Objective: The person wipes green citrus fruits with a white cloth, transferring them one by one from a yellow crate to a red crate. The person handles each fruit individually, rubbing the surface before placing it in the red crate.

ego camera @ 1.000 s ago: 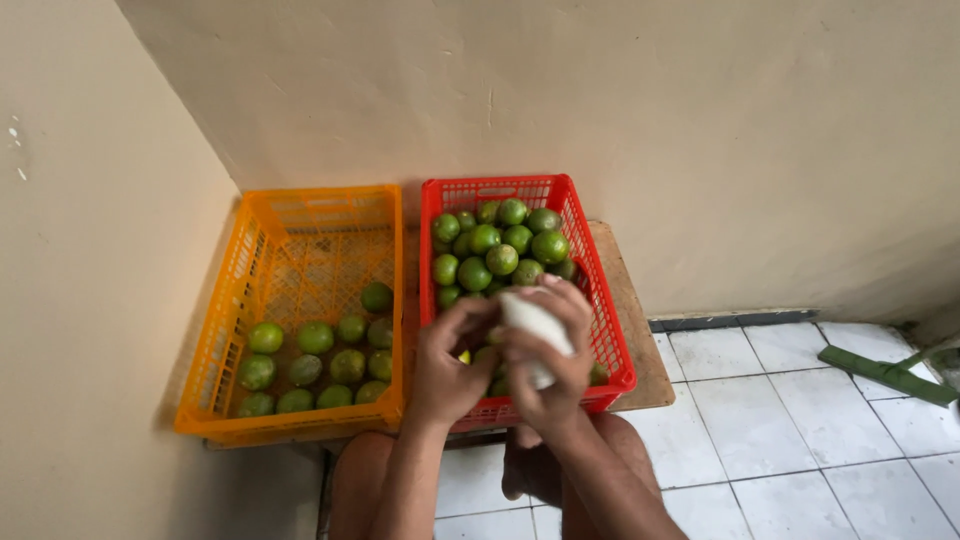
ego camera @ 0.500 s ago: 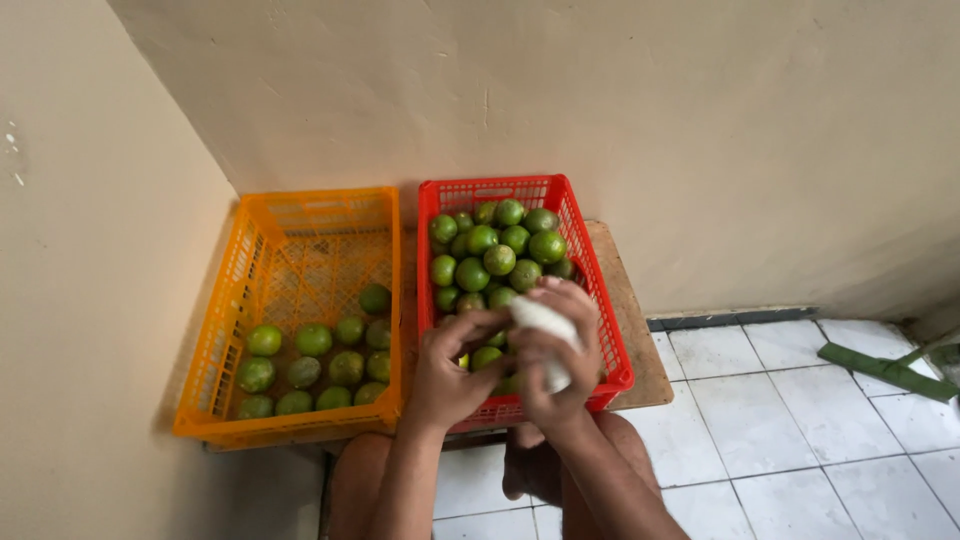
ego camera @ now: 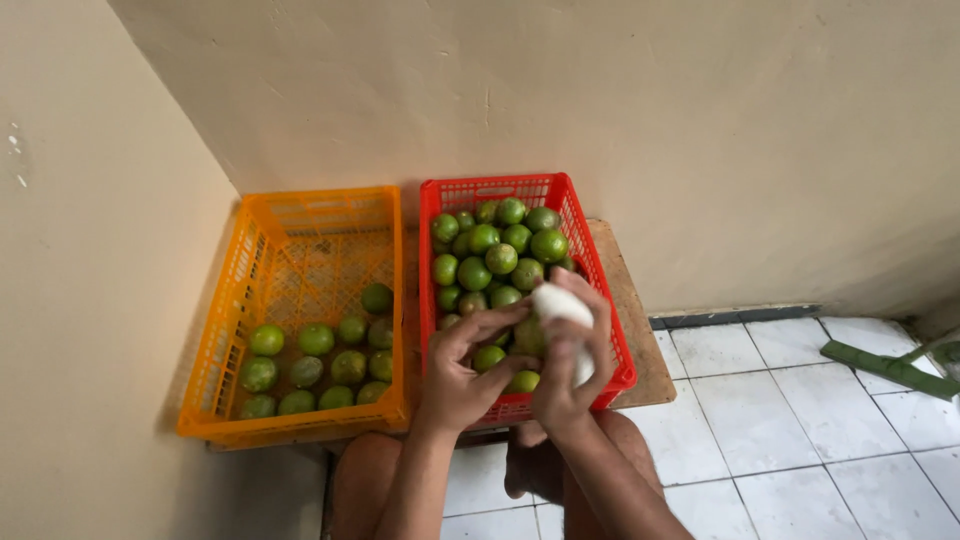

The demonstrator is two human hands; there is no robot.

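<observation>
An orange crate (ego camera: 300, 310) is sitting just left of the red crate (ego camera: 520, 290), the two side by side on a low wooden board (ego camera: 630, 330) against the beige wall (ego camera: 600, 110). Green limes (ego camera: 315, 360) are lying loose across the orange crate's near half, while its far half is showing bare mesh. The red crate is holding a fuller heap of limes (ego camera: 495, 250), piled mostly toward its far end.

Over the near part of the red crate, the left hand (ego camera: 462, 365) is curling its fingers around one lime (ego camera: 528, 335), gripping it from the left side. The right hand (ego camera: 570, 350), immediately to the right and touching that same lime, is closing its fingers over a white cloth (ego camera: 560, 305) and pressing it against the fruit. So the held lime is hovering between both hands, just above the red crate's front rows.

Right of the red crate, white floor tiles (ego camera: 800, 400) are spreading out, and a green stalk-like object (ego camera: 880, 365) is lying on them near the wall.
</observation>
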